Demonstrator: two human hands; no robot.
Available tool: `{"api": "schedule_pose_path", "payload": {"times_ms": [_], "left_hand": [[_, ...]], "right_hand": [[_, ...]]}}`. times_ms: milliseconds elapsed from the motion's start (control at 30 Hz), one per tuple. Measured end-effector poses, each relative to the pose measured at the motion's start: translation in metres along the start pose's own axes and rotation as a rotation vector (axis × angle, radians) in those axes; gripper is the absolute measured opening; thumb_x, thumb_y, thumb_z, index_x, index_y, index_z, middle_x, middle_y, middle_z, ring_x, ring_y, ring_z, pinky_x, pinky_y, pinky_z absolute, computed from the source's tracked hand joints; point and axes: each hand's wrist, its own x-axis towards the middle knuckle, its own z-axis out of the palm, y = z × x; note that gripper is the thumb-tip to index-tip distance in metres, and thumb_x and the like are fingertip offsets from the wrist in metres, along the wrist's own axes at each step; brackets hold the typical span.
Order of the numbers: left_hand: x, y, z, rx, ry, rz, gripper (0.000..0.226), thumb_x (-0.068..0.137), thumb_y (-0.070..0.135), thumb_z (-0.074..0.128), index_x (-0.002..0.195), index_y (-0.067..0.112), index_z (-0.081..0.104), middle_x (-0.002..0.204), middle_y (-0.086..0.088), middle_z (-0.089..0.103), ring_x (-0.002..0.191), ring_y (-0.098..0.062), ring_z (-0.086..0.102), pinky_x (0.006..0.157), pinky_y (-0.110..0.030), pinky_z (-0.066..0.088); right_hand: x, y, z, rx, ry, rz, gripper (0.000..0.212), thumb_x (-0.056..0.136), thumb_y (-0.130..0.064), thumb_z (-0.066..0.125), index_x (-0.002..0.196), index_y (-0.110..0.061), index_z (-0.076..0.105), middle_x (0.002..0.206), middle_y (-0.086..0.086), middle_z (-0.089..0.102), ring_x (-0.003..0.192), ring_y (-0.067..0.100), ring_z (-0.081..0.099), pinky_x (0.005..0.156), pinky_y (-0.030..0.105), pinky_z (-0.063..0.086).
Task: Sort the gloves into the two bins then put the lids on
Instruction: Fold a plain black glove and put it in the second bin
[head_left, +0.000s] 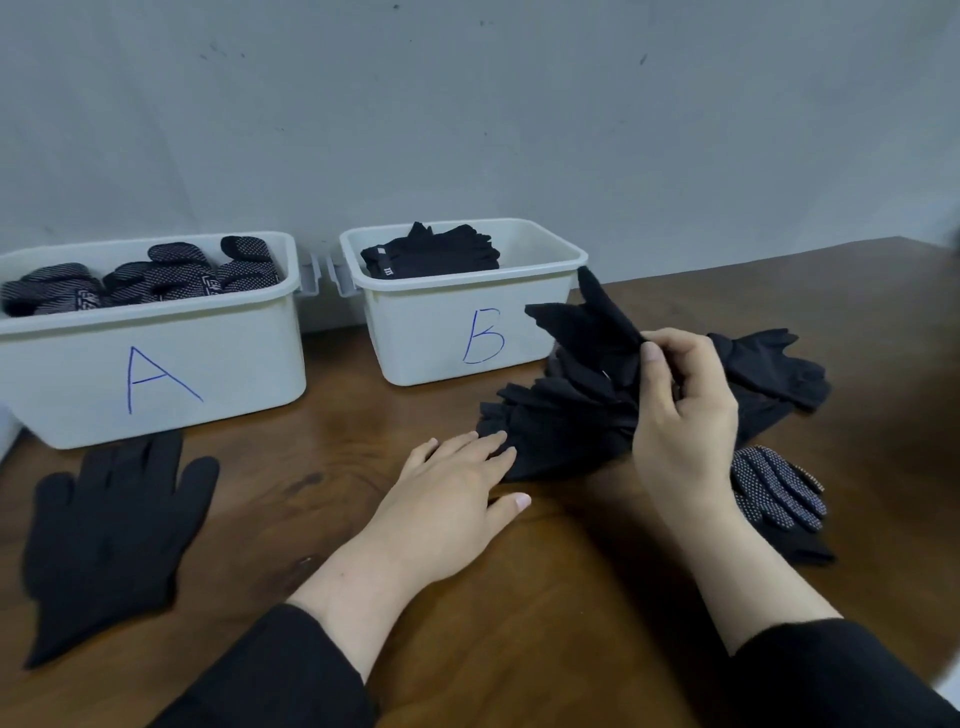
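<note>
Bin A (218, 358) stands at the left with several dotted black gloves (156, 278) inside. Bin B (415, 332) stands to its right holding plain black gloves (431, 254). A pile of plain black gloves (566, 421) lies in front of bin B. My right hand (680, 400) pinches one plain glove (587, 317) and lifts it off the pile. My left hand (452, 504) lies flat, its fingertips pressing the pile's near edge. A dotted glove (774, 483) lies right of my right wrist. One plain black glove (114, 540) lies flat in front of bin A.
The bins stand against a grey wall (467, 114) at the back of a brown wooden table (519, 597). The table's right edge (924, 249) shows at the far right. No lids are in view.
</note>
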Motion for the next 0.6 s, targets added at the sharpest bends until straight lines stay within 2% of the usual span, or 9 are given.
{"api": "schedule_pose_path", "payload": {"times_ms": [100,167,233,300,400,433,500,533,600], "left_hand": [[-0.001,0.001,0.0,-0.01,0.015,0.011,0.06,0.102,0.059,0.029,0.156,0.035,0.023,0.164,0.018,0.011,0.151,-0.006,0.005,0.124,-0.04,0.003],[-0.004,0.0,-0.005,-0.184,0.117,-0.005,0.057,0.102,0.055,0.036,0.155,0.037,0.028,0.161,0.021,0.019,0.148,0.0,0.013,0.122,-0.03,0.008],[-0.01,-0.002,-0.015,-0.596,0.309,-0.1,0.053,0.1,0.053,0.045,0.15,0.038,0.038,0.149,0.026,0.039,0.135,0.011,0.031,0.116,-0.018,0.021],[-0.018,-0.009,-0.024,-1.082,0.442,-0.196,0.058,0.091,0.062,0.047,0.144,0.038,0.047,0.133,0.024,0.057,0.123,0.015,0.046,0.112,-0.016,0.034],[-0.031,-0.019,-0.028,-1.629,0.41,-0.207,0.067,0.081,0.066,0.056,0.138,0.03,0.053,0.128,-0.001,0.067,0.122,-0.013,0.061,0.11,-0.041,0.044],[-0.037,-0.02,-0.029,-1.71,0.393,-0.185,0.064,0.087,0.057,0.06,0.141,0.025,0.052,0.13,-0.006,0.066,0.124,-0.019,0.06,0.109,-0.046,0.044],[-0.047,-0.021,-0.032,-1.75,0.426,-0.17,0.046,0.099,0.03,0.06,0.142,0.018,0.05,0.133,-0.007,0.064,0.125,-0.024,0.06,0.107,-0.05,0.045],[-0.05,-0.025,-0.032,-1.742,0.475,-0.203,0.041,0.1,0.019,0.059,0.14,0.018,0.052,0.13,-0.007,0.066,0.123,-0.024,0.062,0.106,-0.05,0.047],[-0.058,-0.034,-0.033,-1.648,0.597,-0.287,0.04,0.097,0.013,0.062,0.135,0.023,0.056,0.123,-0.002,0.07,0.116,-0.019,0.065,0.103,-0.045,0.05]], "right_hand": [[0.0,-0.018,0.0,0.185,-0.002,0.145,0.013,0.105,-0.016,0.052,0.103,-0.018,0.065,0.089,-0.013,0.068,0.087,0.006,0.064,0.08,0.024,0.053],[0.0,-0.03,0.003,0.396,-0.025,0.33,0.02,0.105,-0.013,0.051,0.098,-0.019,0.069,0.086,-0.009,0.071,0.084,0.011,0.066,0.078,0.028,0.055],[-0.004,-0.041,0.009,0.608,-0.1,0.529,0.024,0.104,-0.008,0.046,0.101,-0.012,0.07,0.088,0.001,0.072,0.085,0.017,0.066,0.079,0.033,0.055],[-0.014,-0.048,0.017,0.7,-0.192,0.647,0.025,0.104,-0.005,0.044,0.109,-0.004,0.069,0.097,0.008,0.074,0.094,0.026,0.066,0.087,0.041,0.054],[-0.033,-0.056,0.035,0.798,-0.312,0.754,0.027,0.105,-0.009,0.045,0.114,-0.008,0.07,0.113,0.015,0.073,0.113,0.034,0.066,0.102,0.051,0.049],[-0.04,-0.059,0.042,0.836,-0.375,0.773,0.028,0.105,-0.01,0.044,0.119,-0.006,0.068,0.12,0.018,0.071,0.121,0.037,0.063,0.108,0.053,0.045],[-0.052,-0.065,0.058,0.845,-0.487,0.78,0.028,0.105,-0.011,0.044,0.123,-0.003,0.065,0.123,0.022,0.068,0.125,0.041,0.059,0.111,0.056,0.042],[-0.057,-0.069,0.065,0.827,-0.518,0.779,0.028,0.105,-0.01,0.044,0.121,-0.002,0.065,0.122,0.022,0.069,0.124,0.042,0.059,0.11,0.056,0.043],[-0.062,-0.076,0.078,0.794,-0.546,0.754,0.026,0.105,-0.009,0.044,0.115,-0.005,0.068,0.116,0.019,0.072,0.114,0.038,0.065,0.106,0.055,0.046]]}}
